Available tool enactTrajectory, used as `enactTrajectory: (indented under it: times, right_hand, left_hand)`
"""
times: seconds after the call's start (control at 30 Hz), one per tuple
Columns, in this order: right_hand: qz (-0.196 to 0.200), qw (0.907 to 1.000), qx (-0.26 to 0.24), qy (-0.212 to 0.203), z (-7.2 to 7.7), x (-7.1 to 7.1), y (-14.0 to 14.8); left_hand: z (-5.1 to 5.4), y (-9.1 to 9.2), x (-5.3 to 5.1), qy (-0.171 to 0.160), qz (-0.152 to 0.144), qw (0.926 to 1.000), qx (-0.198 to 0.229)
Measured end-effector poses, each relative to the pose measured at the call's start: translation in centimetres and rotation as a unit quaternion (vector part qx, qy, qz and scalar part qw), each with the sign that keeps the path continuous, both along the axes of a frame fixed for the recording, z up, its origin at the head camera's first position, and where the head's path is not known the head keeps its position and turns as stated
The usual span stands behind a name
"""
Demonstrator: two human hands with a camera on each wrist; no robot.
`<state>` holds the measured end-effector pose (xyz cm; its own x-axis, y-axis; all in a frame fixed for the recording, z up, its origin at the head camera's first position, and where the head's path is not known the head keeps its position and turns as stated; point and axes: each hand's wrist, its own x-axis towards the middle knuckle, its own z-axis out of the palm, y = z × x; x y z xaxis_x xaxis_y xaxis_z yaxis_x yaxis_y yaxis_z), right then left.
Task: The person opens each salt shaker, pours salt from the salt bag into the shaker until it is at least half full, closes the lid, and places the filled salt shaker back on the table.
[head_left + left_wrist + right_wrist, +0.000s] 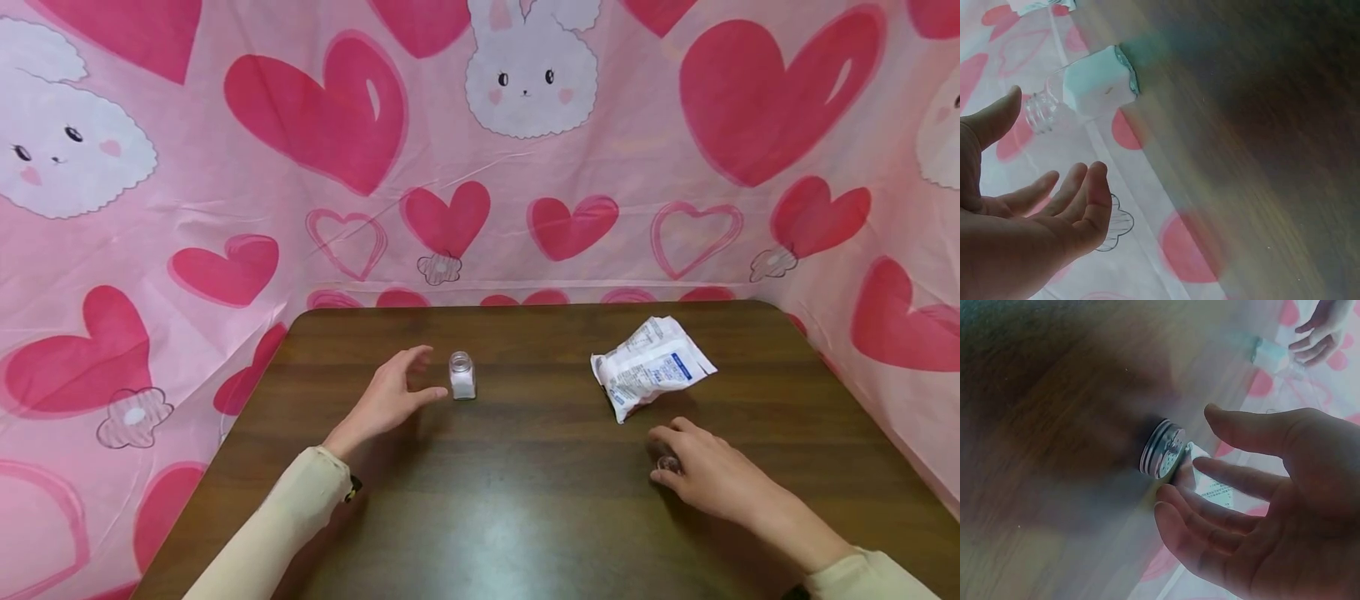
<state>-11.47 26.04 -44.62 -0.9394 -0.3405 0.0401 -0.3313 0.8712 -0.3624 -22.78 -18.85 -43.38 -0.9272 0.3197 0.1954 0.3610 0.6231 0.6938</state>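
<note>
A small open glass shaker jar [462, 382], partly filled with white powder, stands upright on the table. My left hand [390, 392] is just left of it, thumb and fingers spread apart; in the left wrist view a gap shows between the hand [1054, 212] and the jar [1097, 84]. Toward the right, a metal shaker lid [1163, 450] with a perforated top lies on the wood. My right hand [712, 471] hovers about this lid [668, 464], fingers loosely bent; the right wrist view shows no clear grip on it.
A white printed packet [648, 367], crumpled, lies beyond the right hand. The brown wooden table [510, 500] has pink cloth with hearts and rabbits [525, 150] hanging behind and along its sides.
</note>
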Motion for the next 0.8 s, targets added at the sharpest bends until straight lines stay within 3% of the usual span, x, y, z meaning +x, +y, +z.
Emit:
enactTrajectory:
  times: [0.4,0.8]
  right_hand:
    - [0.027,0.9981,0.002,0.056,-0.8,0.1,-0.1]
    - [0.012,0.9994,0.004,0.033,-0.6,-0.1,0.2]
  left_hand:
    - [-0.6,0.8,-0.4,-0.023,-0.019,0.9995,0.007]
    - [-1.0,1.4,-0.8,-0.020,-0.028,0.9992,0.018]
